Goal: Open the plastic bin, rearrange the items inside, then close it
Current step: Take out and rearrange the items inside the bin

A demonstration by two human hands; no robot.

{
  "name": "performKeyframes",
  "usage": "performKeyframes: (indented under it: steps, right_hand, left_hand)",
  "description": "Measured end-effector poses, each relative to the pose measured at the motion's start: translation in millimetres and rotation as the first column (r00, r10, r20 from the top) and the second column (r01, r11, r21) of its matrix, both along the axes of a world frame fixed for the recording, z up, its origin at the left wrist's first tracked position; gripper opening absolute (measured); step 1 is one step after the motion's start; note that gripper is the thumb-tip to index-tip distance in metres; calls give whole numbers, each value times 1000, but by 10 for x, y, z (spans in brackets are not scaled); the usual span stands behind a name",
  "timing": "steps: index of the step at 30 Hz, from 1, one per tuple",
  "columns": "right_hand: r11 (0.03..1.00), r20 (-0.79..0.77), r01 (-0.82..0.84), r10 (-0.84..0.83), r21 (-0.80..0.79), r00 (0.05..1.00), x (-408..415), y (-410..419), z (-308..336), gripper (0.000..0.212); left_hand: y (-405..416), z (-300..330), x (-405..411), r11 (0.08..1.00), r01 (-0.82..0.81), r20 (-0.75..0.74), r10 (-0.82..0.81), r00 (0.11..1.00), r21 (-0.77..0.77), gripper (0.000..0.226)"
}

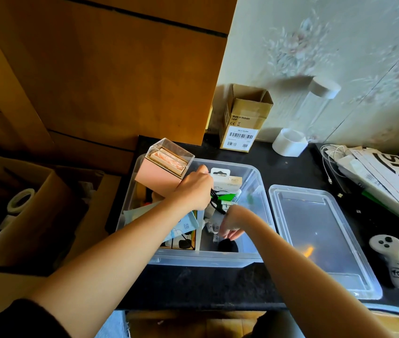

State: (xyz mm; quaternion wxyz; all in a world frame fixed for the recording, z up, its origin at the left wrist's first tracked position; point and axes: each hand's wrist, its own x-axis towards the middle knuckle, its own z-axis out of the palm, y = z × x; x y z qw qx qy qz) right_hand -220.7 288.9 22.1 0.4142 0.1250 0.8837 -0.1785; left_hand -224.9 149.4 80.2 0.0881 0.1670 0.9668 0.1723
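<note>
Both hands work inside the open plastic bin (pixel 254 184): left hand (pixel 193 191) grips a black cable (pixel 215 206), right hand's (pixel 231 223) fingers (pixel 230 234) hang loosely just above a black pouch (pixel 227 246); lifting slowly should avoid snags, lid (pixel 320 237) beside

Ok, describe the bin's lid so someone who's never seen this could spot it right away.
Find the black counter, then the open clear plastic bin on it. The lid lies flat just right of the bin: a see-through rectangular tray shape, unlike the white controller beyond it.
</note>
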Motion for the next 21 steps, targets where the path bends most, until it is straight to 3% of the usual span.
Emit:
performKeyframes:
  steps: [5, 9, 11, 16, 21]
  right_hand:
    - [1000, -94, 16, -15, 7, 995, 41, -8, -105, 28]
    - [974, -240, -104, 152, 199, 959, 26, -15, -26, 24]
    - [937, -314, -162, 262, 309, 913, 51, -27, 10, 7]
    - [816, -349, -273, 486, 510, 802, 35, 34, -7, 29]
    - [787, -372, -260, 518, 559, 770, 1, 18, -16, 30]
  left_hand:
    - [1, -9, 1, 1000, 3, -7, -3, 1000, -2, 41]
    - [2, -13, 0, 1000, 0, -3, 0, 1000, 9, 39]
    - [0, -8, 4, 1000, -2, -2, 2, 1000, 11, 39]
    - [-2, -5, 21, 1000, -11, -2, 11, 1000, 11, 39]
    - [-3, 3, 21, 1000, -12, -7, 12, 1000, 8, 36]
